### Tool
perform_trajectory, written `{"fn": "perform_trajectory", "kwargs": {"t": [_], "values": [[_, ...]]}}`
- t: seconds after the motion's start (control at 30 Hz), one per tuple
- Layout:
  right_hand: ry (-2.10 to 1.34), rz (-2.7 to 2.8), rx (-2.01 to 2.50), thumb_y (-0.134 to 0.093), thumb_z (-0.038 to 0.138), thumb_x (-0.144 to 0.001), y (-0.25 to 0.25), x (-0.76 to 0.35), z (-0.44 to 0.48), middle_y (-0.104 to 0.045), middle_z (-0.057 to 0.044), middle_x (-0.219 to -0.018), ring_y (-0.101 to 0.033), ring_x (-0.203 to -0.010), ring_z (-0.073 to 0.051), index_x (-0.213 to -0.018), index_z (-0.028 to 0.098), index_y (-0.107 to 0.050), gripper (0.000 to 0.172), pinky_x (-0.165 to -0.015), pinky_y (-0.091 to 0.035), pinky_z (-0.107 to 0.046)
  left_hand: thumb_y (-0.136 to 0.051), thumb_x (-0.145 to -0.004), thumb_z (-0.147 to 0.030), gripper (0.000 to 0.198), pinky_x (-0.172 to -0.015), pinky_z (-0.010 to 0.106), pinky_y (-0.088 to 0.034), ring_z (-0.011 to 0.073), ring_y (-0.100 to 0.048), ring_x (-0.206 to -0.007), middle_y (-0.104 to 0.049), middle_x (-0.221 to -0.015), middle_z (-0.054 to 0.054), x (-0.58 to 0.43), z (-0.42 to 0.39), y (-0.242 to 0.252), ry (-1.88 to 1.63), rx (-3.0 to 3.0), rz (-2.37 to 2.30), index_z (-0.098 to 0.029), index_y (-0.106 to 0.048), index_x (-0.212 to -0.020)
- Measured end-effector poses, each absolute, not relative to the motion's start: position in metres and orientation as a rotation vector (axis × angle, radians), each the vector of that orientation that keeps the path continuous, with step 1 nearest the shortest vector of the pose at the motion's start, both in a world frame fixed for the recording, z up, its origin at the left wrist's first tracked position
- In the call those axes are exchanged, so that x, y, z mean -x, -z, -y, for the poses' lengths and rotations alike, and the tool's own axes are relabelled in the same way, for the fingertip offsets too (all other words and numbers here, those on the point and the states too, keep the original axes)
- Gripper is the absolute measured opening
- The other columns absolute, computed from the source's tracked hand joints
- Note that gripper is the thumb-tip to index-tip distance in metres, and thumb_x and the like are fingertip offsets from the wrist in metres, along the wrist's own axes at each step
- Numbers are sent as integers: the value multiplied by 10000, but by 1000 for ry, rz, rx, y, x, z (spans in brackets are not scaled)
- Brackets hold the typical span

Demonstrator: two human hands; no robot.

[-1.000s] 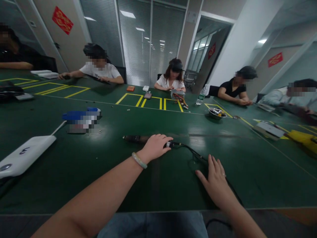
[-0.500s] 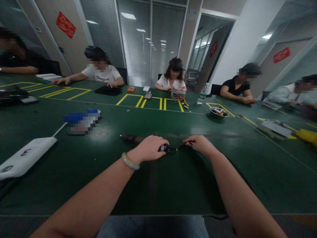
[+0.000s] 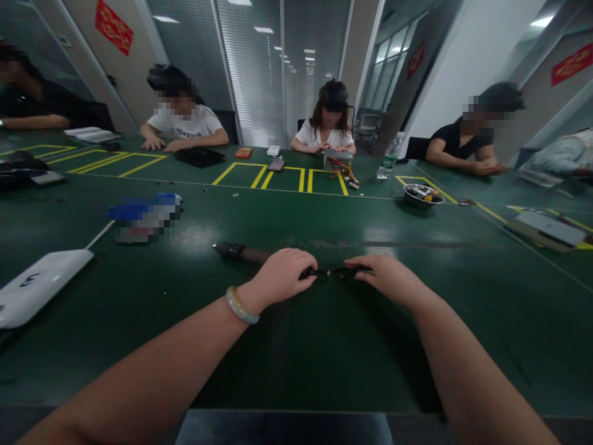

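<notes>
An electric screwdriver [image 3: 231, 250] with a dark body and a silver chuck lies on the green table, its chuck pointing left. My left hand [image 3: 286, 272], a bangle on its wrist, is closed over the rear part of it. A narrow black end with a small metallic tip [image 3: 328, 272] sticks out to the right of these fingers. My right hand [image 3: 388, 278] pinches a thin black cable [image 3: 353, 269] whose end faces that tip. A short gap seems to separate the two. My right palm hides most of the cable.
A white power bank [image 3: 44, 287] with a cord and a blurred blue-and-grey item [image 3: 147, 217] lie to the left. A metal bowl of small parts [image 3: 422, 195] and a plastic bottle [image 3: 390, 157] stand at far right. Several people sit across the table [image 3: 296, 352].
My right hand has turned and its fingers now extend further along the cable, its end nearer the tip. My left hand stays on the screwdriver. The view has tilted down slightly.
</notes>
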State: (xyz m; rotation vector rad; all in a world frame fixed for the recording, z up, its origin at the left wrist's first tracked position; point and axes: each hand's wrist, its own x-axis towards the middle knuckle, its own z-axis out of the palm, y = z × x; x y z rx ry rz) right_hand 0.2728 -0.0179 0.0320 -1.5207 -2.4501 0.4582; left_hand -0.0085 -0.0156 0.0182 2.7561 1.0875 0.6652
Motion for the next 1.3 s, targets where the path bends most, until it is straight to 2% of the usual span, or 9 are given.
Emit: {"fn": "perform_trajectory", "kwargs": {"t": [0.1,0.23,0.33,0.43,0.63,0.8,1.3], "values": [[-300,2500,1559,-668,205,-837,-33,-268,18,-649,22,-1094,-622,-942,-180,-1078,305,-700,262,-842,-475,-286,-598,-889,-343,173,-881,356,-448,186,-606,-957,-656,-989,16,7,15,-16,-643,-2779,-1069,-212,-622,-999],[-155,2508,1653,-652,206,-854,-33,-261,18,-622,16,-1055,-609,-834,-150,-941,281,-729,138,-743,-455,-262,-615,-878,-422,246,-847,345,-452,182,-611,-931,-654,-989,11,4,13,-14,-635,-2779,-1085,-219,-615,-1017],[-20,2503,1693,-672,232,-852,-34,-255,22,-629,17,-1044,-591,-864,-176,-888,299,-744,105,-732,-444,-283,-618,-877,-416,229,-809,331,-450,180,-606,-901,-648,-964,9,4,12,-13,-623,-2787,-1098,-219,-608,-994],[78,2482,1640,-679,288,-863,-34,-245,27,-652,8,-1024,-564,-970,-217,-887,298,-752,77,-785,-441,-315,-619,-880,-355,166,-803,319,-449,175,-597,-901,-641,-958,5,4,13,-15,-592,-2803,-1054,-219,-602,-974],[-28,2363,1630,-625,330,-909,-26,-225,35,-676,28,-910,-601,-830,-164,-927,300,-736,117,-717,-444,-293,-605,-869,-279,128,-783,308,-456,168,-596,-880,-633,-941,7,6,13,-16,-581,-2807,-1049,-212,-598,-977],[17,2327,1509,-611,327,-922,-17,-217,36,-683,7,-929,-606,-860,-168,-958,268,-725,133,-765,-442,-286,-619,-847,-258,130,-781,317,-457,179,-601,-868,-640,-922,13,6,11,-13,-586,-2817,-1042,-209,-602,-966],[1,2397,1348,-613,305,-921,-11,-214,39,-674,-10,-898,-598,-846,-161,-956,240,-728,137,-775,-431,-268,-592,-884,-315,148,-805,314,-460,179,-605,-896,-652,-954,11,9,11,-15,-603,-2779,-1023,-211,-605,-989]]}}
